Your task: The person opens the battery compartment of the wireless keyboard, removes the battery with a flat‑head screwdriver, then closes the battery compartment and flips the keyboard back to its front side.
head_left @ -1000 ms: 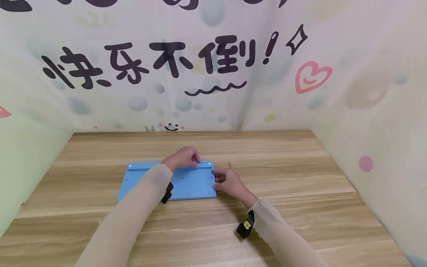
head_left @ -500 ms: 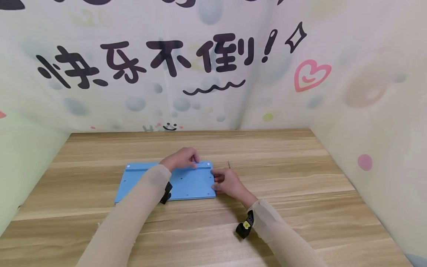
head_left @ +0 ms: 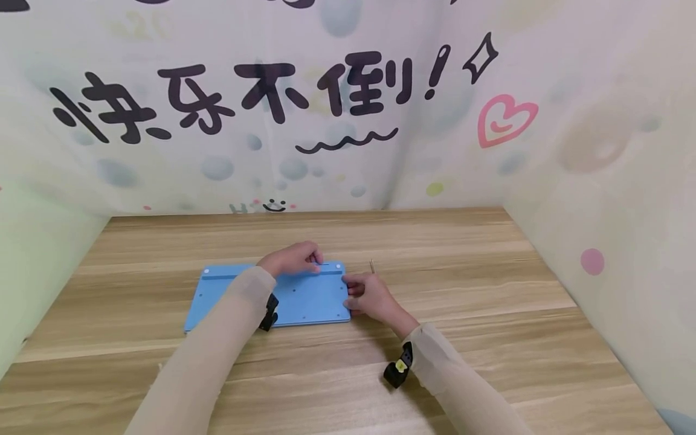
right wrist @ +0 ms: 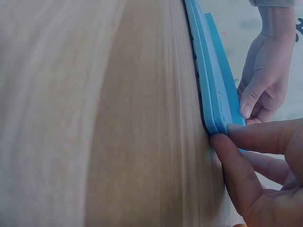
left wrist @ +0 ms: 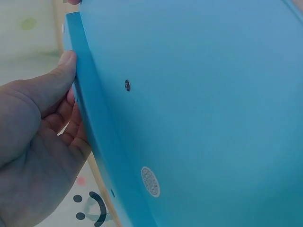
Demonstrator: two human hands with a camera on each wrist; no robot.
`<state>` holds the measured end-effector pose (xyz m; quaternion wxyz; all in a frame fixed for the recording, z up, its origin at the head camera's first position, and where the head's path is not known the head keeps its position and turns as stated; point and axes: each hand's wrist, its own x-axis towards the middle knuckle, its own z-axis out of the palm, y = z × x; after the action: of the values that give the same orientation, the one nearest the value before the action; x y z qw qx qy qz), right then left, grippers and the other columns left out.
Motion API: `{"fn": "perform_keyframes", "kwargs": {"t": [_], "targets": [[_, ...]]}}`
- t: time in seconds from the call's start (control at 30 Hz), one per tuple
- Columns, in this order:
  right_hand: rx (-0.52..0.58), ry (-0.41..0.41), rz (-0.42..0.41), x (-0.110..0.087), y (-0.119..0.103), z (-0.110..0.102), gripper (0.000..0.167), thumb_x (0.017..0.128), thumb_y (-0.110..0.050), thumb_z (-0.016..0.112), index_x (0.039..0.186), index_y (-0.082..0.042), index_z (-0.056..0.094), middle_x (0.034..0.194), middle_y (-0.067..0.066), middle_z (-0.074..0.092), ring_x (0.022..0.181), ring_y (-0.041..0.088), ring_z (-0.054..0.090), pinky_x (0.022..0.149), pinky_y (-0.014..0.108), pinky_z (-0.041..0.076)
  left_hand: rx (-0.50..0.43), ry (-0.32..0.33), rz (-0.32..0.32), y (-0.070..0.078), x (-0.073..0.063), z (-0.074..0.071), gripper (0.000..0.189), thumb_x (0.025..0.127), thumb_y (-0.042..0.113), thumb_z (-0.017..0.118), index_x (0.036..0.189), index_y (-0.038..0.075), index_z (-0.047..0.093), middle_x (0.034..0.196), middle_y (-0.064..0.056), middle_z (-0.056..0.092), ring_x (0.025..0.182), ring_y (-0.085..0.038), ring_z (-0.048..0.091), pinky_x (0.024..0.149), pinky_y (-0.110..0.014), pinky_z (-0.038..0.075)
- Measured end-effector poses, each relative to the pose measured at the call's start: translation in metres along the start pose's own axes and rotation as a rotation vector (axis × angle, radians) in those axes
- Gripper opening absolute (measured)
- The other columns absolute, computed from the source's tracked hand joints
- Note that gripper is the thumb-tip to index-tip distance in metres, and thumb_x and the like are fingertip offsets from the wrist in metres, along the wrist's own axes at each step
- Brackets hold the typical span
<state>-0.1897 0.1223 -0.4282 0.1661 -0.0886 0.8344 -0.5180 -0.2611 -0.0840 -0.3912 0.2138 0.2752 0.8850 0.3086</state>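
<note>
A blue keyboard (head_left: 318,299) lies underside up on the table, with small screws, white round feet and a raised ridge along its far side. At that far edge my left hand (head_left: 293,258) holds it; the left wrist view shows the thumb (left wrist: 66,64) on the ridge and the fingers curled behind. My right hand (head_left: 372,296) pinches the right end, thumb and fingers on either face of the rim in the right wrist view. Just beyond that hand a thin metal rod (head_left: 372,266) sticks out, its near end hidden.
The wooden table (head_left: 462,260) runs back to a printed cloth wall (head_left: 348,175), with more cloth at both sides. A black wrist camera (head_left: 398,365) hangs under the right wrist, another (head_left: 269,313) at the left. An oval label (left wrist: 150,181) sits on the keyboard.
The head view has turned a little, so the scene sits slightly further left. Both hands keep their hold on the keyboard, which stays in place.
</note>
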Motion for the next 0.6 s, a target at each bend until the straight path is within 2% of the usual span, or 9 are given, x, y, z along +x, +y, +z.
{"fn": "perform_keyframes", "kwargs": {"t": [0.23,0.37,0.6], "targets": [[-0.004,0.006,0.001,-0.0015,-0.0017,-0.0001,0.052,0.078,0.010,0.065,0.127,0.005,0.049,0.111,0.017,0.056,0.097,0.026,0.055,0.065,0.026,0.054,0.011,0.014,0.043,-0.0003,-0.0010,0.0020,0.013,0.091,0.004,0.055,0.101,-0.004,0.052,0.094,-0.011,0.051,0.087,-0.023,0.045,0.080,-0.034,0.041],[0.000,0.006,0.005,-0.0023,-0.0029,0.0001,0.052,0.078,0.009,0.065,0.128,0.004,0.049,0.111,0.018,0.056,0.097,0.026,0.055,0.065,0.027,0.054,0.035,0.036,0.026,-0.0002,0.0000,0.0035,0.013,0.091,0.006,0.056,0.101,-0.002,0.052,0.095,-0.010,0.051,0.088,-0.023,0.046,0.080,-0.034,0.042],[-0.001,0.008,0.003,-0.0031,-0.0039,0.0006,0.051,0.078,0.009,0.065,0.127,0.004,0.050,0.111,0.018,0.056,0.097,0.027,0.055,0.064,0.027,0.054,0.017,0.097,-0.008,0.0005,-0.0014,0.0050,0.015,0.088,0.006,0.061,0.099,-0.001,0.054,0.095,-0.010,0.053,0.089,-0.024,0.049,0.082,-0.035,0.043]]}}
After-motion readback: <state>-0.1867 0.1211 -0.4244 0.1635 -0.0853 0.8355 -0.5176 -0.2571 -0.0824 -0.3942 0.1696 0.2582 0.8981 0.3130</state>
